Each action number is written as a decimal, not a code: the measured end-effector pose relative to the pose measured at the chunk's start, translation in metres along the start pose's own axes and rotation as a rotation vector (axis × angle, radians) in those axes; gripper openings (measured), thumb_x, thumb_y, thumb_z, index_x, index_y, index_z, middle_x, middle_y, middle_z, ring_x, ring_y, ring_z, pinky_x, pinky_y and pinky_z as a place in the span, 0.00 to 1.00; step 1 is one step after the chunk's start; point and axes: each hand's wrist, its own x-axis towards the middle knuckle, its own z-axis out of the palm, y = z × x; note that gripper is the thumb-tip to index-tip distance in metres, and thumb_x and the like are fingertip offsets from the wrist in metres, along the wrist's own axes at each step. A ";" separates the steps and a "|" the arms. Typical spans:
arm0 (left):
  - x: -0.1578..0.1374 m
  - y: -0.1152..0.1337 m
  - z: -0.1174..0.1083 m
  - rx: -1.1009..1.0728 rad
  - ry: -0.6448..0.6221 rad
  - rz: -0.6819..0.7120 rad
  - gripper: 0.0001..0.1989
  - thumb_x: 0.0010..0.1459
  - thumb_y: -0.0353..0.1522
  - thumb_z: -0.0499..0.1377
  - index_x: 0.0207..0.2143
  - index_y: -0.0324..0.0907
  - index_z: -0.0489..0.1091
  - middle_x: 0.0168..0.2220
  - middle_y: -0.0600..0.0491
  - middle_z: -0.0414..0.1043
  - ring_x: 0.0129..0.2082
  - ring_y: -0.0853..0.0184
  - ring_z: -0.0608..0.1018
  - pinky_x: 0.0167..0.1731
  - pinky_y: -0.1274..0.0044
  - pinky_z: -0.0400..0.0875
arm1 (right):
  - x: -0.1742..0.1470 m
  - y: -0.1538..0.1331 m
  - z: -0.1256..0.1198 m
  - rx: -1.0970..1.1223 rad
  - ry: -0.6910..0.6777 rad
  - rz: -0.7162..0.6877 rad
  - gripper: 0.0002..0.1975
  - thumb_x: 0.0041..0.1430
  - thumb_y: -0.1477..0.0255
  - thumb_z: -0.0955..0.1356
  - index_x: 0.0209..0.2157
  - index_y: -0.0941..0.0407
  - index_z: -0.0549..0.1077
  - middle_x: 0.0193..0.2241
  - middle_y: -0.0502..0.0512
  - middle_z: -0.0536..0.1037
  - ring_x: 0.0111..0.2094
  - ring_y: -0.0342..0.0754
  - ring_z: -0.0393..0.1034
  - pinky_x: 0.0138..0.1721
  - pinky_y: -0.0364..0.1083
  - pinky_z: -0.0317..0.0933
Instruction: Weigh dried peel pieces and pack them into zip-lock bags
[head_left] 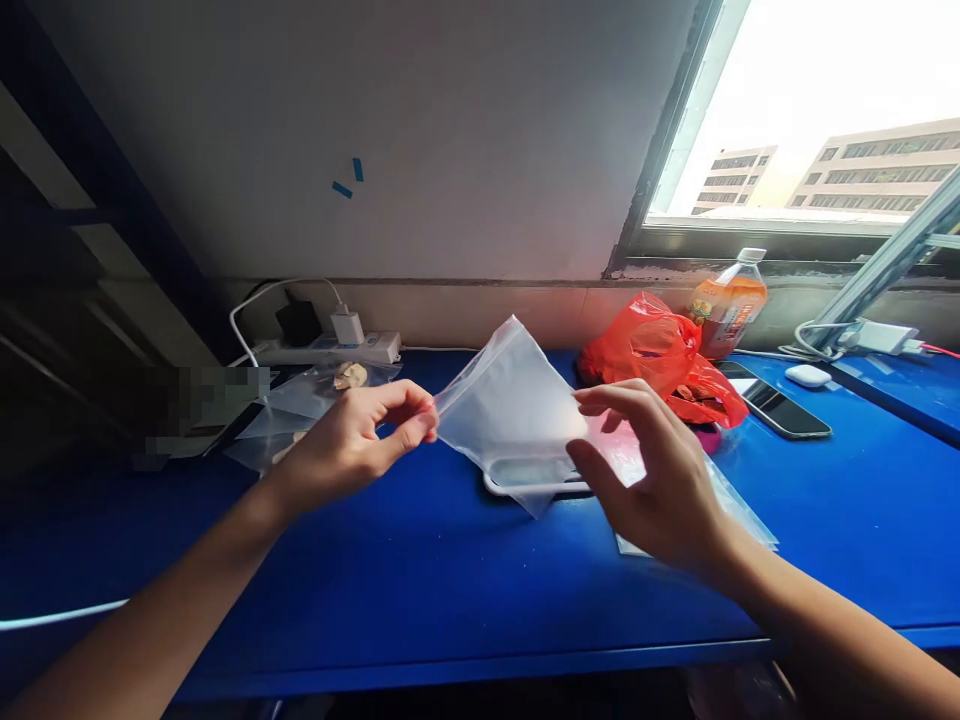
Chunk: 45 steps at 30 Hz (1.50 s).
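My left hand (pixel 367 435) pinches one corner of a translucent plastic zip bag (pixel 510 400), which hangs tilted above the table. My right hand (pixel 652 470) is held at the bag's other side, thumb and fingers apart, with nothing seen between them. Partly behind the bag lies a white-rimmed tray (pixel 499 490). Under and beyond my right hand is a stack of clear plastic bags (pixel 739 505). Left of the held bag, more clear bags (pixel 289 400) lie on the table, with a small beige crumpled object (pixel 350 376) on or in them.
On the blue table (pixel 420 590), a red plastic bag (pixel 645 345), a drink bottle (pixel 731 305), a phone (pixel 780 405) and a white earbud case (pixel 808 376) stand or lie at right. A power strip (pixel 382 346) with a charger runs along the wall. A metal bar slants at far right.
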 end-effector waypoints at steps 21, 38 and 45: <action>-0.021 0.015 0.010 0.386 0.338 0.365 0.08 0.66 0.36 0.55 0.35 0.46 0.69 0.33 0.56 0.77 0.32 0.67 0.78 0.35 0.76 0.69 | 0.067 -0.053 0.049 -0.053 -0.406 -0.187 0.17 0.60 0.83 0.59 0.50 0.55 0.63 0.36 0.51 0.79 0.34 0.45 0.71 0.37 0.46 0.50; -0.036 0.032 -0.007 0.567 0.527 0.546 0.04 0.62 0.29 0.60 0.36 0.48 0.71 0.32 0.61 0.79 0.31 0.69 0.80 0.38 0.76 0.73 | 0.076 -0.045 0.014 0.004 -0.281 0.003 0.19 0.55 0.83 0.63 0.48 0.54 0.63 0.35 0.51 0.79 0.40 0.50 0.73 0.44 0.52 0.57; -0.036 0.039 -0.009 0.503 0.521 0.507 0.04 0.61 0.30 0.61 0.34 0.48 0.73 0.31 0.61 0.79 0.29 0.70 0.79 0.34 0.78 0.73 | 0.079 -0.022 0.002 0.010 -0.120 0.072 0.14 0.55 0.80 0.67 0.42 0.53 0.67 0.33 0.51 0.78 0.33 0.47 0.73 0.35 0.49 0.64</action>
